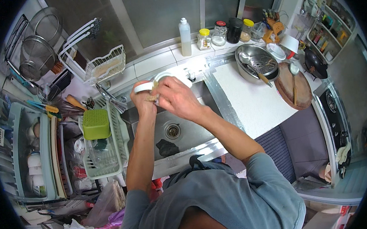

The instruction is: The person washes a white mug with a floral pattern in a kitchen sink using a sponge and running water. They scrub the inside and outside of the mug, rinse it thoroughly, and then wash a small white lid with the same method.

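My left hand (pixel 143 101) grips a white object (pixel 143 87), possibly a cup or a mug, above the back left of the stainless steel sink (pixel 187 131). Pressed close to it, my right hand (pixel 178 97) holds a tan, fibrous scrubber (pixel 152 98), partly hidden by the fingers. Another white rounded piece (pixel 164 75) shows behind the right hand; whether it belongs to the held object I cannot tell. A dark cloth-like lump (pixel 167 147) lies on the sink floor, near the drain (pixel 172 131).
A chrome faucet (pixel 112 98) reaches in from the left, beside a pale dish rack (pixel 121 139) with a green basket (pixel 96 124). Right of the sink, a steel bowl (pixel 246 72) and a round wooden board (pixel 294 87) rest on the counter. A soap bottle (pixel 185 36) and jars line the sill.
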Motion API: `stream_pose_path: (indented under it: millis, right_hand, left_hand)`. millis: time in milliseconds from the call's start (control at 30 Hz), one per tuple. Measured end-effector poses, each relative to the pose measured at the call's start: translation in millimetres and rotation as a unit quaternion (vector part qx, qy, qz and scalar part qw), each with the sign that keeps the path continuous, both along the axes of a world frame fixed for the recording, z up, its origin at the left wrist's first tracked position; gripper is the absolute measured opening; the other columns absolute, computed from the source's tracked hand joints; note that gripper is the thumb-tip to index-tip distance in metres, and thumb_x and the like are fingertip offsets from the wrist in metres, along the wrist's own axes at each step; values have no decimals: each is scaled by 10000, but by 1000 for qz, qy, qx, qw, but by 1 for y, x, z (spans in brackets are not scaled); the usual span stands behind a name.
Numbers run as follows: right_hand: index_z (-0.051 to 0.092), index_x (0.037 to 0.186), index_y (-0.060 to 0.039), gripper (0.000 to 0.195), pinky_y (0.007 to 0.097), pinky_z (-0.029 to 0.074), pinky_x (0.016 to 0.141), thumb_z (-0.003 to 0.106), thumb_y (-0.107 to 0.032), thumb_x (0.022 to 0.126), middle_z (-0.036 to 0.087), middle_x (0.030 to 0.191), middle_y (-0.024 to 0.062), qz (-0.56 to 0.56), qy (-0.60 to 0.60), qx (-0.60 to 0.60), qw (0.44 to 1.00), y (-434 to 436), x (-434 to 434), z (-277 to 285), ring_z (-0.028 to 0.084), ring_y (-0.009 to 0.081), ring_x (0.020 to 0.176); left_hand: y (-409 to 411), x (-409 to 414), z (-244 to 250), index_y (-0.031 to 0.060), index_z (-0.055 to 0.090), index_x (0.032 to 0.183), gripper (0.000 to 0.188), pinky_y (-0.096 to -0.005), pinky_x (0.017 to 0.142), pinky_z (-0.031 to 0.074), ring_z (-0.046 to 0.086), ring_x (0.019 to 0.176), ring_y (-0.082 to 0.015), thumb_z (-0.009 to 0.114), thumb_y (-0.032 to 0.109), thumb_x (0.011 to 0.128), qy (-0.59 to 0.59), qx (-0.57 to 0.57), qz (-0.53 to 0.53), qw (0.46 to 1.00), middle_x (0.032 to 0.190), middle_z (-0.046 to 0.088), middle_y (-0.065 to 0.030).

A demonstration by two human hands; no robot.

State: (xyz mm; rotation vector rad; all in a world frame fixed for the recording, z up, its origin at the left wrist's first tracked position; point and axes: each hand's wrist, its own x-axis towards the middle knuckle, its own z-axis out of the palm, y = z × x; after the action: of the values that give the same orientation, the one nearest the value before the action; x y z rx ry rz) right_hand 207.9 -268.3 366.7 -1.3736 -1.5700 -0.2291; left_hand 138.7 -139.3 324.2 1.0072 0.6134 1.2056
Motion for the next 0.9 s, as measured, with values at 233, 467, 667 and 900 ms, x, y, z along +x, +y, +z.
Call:
stream_pose_path:
  millis: [233, 467, 667, 900]
  right_hand:
    - [619, 976, -28, 182, 343, 480, 784, 563, -39, 803, 566, 940, 119, -119, 115, -17, 986, -15, 24, 14, 572, 264, 908]
    - [591, 991, -20, 178, 401, 448, 852, 531, -24, 824, 559, 1021, 164, -46, 70, 55, 995, 26, -14, 1, 544, 331, 953]
    - [575, 1012, -23, 221, 389, 440, 876, 565, 28, 797, 554, 1071, 146, 86, 23, 21, 996, 1, -14, -13, 532, 324, 988]
    - [583, 959, -40, 217, 402, 422, 792, 610, -6, 746, 579, 950, 122, -54, -85, -55, 993, -6, -6, -12, 540, 321, 893]
  left_hand:
    - [5, -21, 29, -20, 601, 767, 125, -276, 608, 490, 581, 663, -144, 512, 28, 840, 4, -60, -27, 998, 733, 607, -72]
    - [1, -8, 4, 3, 607, 777, 96, -261, 565, 450, 537, 646, -119, 525, -20, 823, 15, -24, -25, 999, 712, 572, -33]
    - [24, -22, 5, -28, 599, 733, 109, -291, 566, 487, 556, 617, -156, 501, -7, 777, 43, -16, 5, 999, 689, 577, -82]
    - [27, -24, -2, -29, 607, 785, 138, -261, 570, 461, 532, 621, -131, 471, -13, 802, 8, 33, 13, 999, 705, 565, -52]
